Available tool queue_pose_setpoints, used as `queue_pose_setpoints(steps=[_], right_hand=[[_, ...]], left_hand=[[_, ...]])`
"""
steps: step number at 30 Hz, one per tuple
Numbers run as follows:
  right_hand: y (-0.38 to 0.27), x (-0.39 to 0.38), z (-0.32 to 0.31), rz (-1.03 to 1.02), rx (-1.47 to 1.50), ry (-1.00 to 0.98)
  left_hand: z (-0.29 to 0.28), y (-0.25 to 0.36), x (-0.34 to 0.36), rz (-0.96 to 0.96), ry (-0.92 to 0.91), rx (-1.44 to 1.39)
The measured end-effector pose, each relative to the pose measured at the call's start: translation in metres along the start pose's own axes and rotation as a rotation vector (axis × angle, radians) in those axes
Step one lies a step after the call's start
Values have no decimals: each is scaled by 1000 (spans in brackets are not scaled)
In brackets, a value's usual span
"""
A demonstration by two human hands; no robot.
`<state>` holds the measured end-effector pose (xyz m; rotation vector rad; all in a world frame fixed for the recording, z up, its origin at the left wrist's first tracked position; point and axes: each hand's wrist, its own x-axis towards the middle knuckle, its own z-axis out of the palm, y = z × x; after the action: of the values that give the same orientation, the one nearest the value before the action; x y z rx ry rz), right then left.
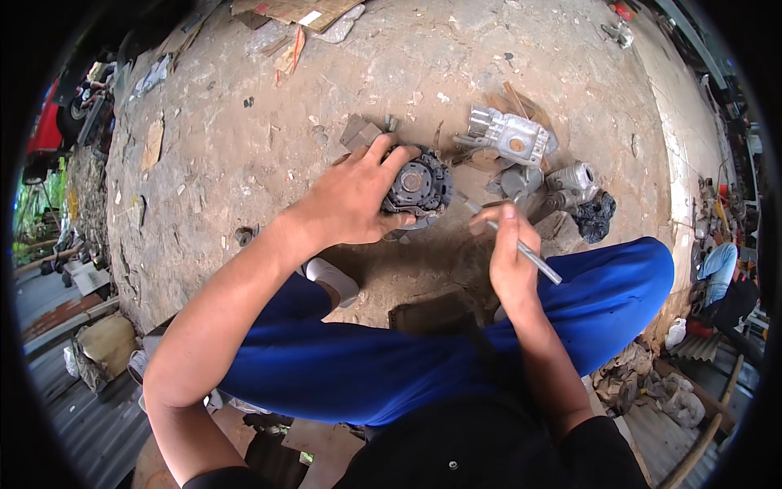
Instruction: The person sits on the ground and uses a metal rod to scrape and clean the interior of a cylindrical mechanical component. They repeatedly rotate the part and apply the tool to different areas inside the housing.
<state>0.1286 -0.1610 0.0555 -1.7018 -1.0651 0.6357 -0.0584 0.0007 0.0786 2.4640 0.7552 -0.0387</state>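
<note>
My left hand is clamped over the left side of a round, dark, greasy machine part. The part has a rusty hub in its middle and a ring of metal pieces around it. In my right hand is a slim grey metal rod, held slantwise between thumb and fingers. Its upper end points toward the right rim of the round part; whether the two touch, I cannot tell. Small brownish blocks lie just beyond my left fingertips.
To the right lie a silver cast-metal housing, a ribbed metal cylinder and a crumpled black plastic bag. Cardboard lies at the far edge of the dirt floor. Another person is at the far right. My blue-trousered legs flank the work.
</note>
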Motion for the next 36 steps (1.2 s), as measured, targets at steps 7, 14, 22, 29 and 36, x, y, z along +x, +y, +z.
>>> queue_pose_setpoints(steps=[7, 14, 22, 29, 36], right_hand=[[10, 9, -1, -115, -104, 102], [7, 14, 24, -210, -58, 13], [29, 5, 41, -236, -120, -4], [33, 4, 41, -337, -257, 13], [30, 10, 38, -348, -272, 7]], left_hand=[[0, -6, -3, -13, -6, -32], [1, -1, 1, -36, 0, -87], [-3, 1, 3, -30, 9, -56], [-3, 6, 10, -33, -1, -28], [-2, -3, 15, 37, 17, -67]])
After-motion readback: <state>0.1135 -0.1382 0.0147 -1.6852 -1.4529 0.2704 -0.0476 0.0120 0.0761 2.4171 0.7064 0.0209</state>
